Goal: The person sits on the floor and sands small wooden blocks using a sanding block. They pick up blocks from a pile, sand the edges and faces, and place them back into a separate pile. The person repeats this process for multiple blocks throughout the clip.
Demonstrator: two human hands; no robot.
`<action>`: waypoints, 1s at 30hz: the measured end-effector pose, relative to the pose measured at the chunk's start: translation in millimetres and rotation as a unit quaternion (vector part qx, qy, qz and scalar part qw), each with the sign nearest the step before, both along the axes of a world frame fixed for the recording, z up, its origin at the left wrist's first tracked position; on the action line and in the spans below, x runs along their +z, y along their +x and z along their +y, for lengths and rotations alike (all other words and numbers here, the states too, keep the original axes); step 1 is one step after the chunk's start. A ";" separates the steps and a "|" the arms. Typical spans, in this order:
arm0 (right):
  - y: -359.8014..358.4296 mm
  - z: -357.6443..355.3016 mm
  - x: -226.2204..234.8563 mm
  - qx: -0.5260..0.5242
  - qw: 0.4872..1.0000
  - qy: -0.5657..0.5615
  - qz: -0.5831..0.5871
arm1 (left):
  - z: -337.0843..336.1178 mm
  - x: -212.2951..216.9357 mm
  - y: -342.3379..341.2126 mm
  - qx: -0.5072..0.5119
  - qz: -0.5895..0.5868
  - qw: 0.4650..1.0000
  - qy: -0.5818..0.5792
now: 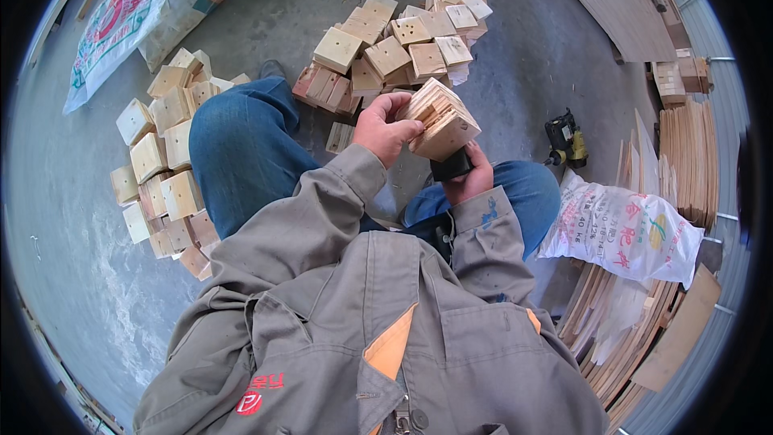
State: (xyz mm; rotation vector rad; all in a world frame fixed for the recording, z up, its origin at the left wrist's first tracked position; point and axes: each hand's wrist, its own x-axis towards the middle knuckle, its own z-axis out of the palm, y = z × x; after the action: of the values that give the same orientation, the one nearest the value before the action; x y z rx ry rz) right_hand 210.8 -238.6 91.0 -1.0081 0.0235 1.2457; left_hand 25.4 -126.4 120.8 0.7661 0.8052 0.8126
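Observation:
A layered wooden block (444,122) with a notched, rough slot in its upper side is raised in front of my lap. My left hand (385,130) grips its left side, thumb and fingers closed on the edge. Just beneath the block, my right hand (473,176) is wrapped around a black object (452,166) with a flat, squarish end; its kind cannot be made out. The block overlaps the top of this black object, so whether the two touch is hidden.
Beyond my legs lies a heap of wooden blocks (388,56), and another block pile (165,157) is left of my knee. A yellow-black cordless drill (567,142) rests on the floor at right. Nearby are a white printed sack (624,229) and stacked wooden boards (688,161).

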 end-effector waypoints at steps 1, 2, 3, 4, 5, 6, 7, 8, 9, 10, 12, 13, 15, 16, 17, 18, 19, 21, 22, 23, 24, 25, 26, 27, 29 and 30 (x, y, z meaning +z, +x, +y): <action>0.5 0.0 -0.5 0.000 1.000 -0.001 0.001 | 0.0 1.0 0.1 0.000 0.002 1.000 -0.001; 0.0 0.2 -0.3 0.002 1.000 0.002 -0.003 | 0.0 1.2 0.0 0.001 0.005 1.000 -0.003; -0.5 0.3 -0.1 0.005 1.000 0.005 -0.007 | 0.2 -0.1 0.1 0.001 0.004 1.000 -0.004; -1.0 0.4 0.2 0.007 1.000 0.009 -0.011 | 0.6 -1.8 0.2 0.001 0.002 1.000 -0.004; -1.6 0.8 1.1 0.008 1.000 0.009 -0.010 | 0.8 -1.6 0.1 0.001 0.001 1.000 -0.004; -2.2 1.2 2.0 0.009 1.000 0.010 -0.010 | 0.6 -1.3 -0.1 0.002 0.000 1.000 -0.007; -2.6 1.4 2.4 0.010 1.000 0.011 -0.010 | 0.3 -1.1 -0.2 0.003 -0.002 1.000 -0.010; -2.5 1.2 2.4 0.010 1.000 0.010 -0.010 | 0.1 -0.4 -0.3 0.004 -0.003 1.000 -0.013; -2.4 1.0 2.3 0.010 1.000 0.009 -0.010 | 0.0 0.3 -0.3 0.004 -0.003 1.000 -0.011; -2.2 0.8 2.1 0.010 1.000 0.008 -0.010 | -0.1 0.9 -0.4 0.004 -0.002 1.000 -0.009; -1.7 0.9 0.9 0.011 1.000 0.004 -0.007 | -0.2 0.6 -0.8 0.005 -0.001 1.000 -0.007; -1.2 0.9 -0.2 0.011 1.000 0.002 -0.005 | 0.1 0.4 -0.9 0.006 -0.001 1.000 -0.006; 0.9 0.2 -5.2 0.009 1.000 0.002 -0.011 | 0.0 0.3 -0.5 0.006 0.002 1.000 -0.004; 2.1 -0.4 -7.6 0.008 1.000 0.002 -0.014 | -0.3 0.4 -0.1 0.007 0.005 1.000 -0.002; 1.6 0.0 -7.4 0.008 1.000 0.002 -0.015 | -0.3 -0.1 -0.4 0.008 0.008 1.000 0.000; 1.1 0.3 -7.2 0.009 1.000 0.001 -0.016 | -0.1 -0.7 -0.7 0.007 0.012 1.000 0.001; 0.7 0.6 -6.9 0.010 1.000 0.000 -0.016 | 0.4 -1.2 -0.9 0.007 0.017 1.000 0.003; -0.3 0.7 -5.3 0.011 1.000 -0.002 -0.018 | 0.6 -1.1 -1.1 0.006 0.023 1.000 0.005; -0.8 0.8 -4.7 0.012 1.000 -0.003 -0.019 | 0.5 -1.0 -0.9 0.007 0.026 1.000 0.006; -1.1 0.8 -4.4 0.012 1.000 -0.004 -0.020 | 0.3 -1.1 -0.8 0.008 0.028 1.000 0.006; -1.4 0.9 -4.2 0.012 1.000 -0.005 -0.022 | 0.3 -1.2 -0.7 0.008 0.028 1.000 0.007; -1.6 1.0 -4.0 0.012 1.000 -0.006 -0.023 | 0.4 -1.4 -0.7 0.009 0.028 1.000 0.007; -1.9 1.1 -3.7 0.011 1.000 -0.008 -0.024 | 0.5 -2.1 -0.6 0.009 0.028 1.000 0.008; -2.1 1.2 -3.3 0.011 1.000 -0.009 -0.025 | 0.7 -2.7 -0.5 0.009 0.028 1.000 0.009; -2.7 1.4 -2.4 0.011 1.000 -0.012 -0.026 | 0.9 -3.4 -0.7 0.009 0.031 0.999 0.011; -3.1 1.3 -1.8 0.012 0.999 -0.015 -0.026 | 1.0 -3.4 -0.9 0.009 0.030 0.999 0.010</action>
State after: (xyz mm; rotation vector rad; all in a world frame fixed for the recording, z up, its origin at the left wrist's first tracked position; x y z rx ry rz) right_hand 207.6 -237.2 89.2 -1.0679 -0.0098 1.2433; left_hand 24.6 -125.4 117.4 0.8064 0.8598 0.8174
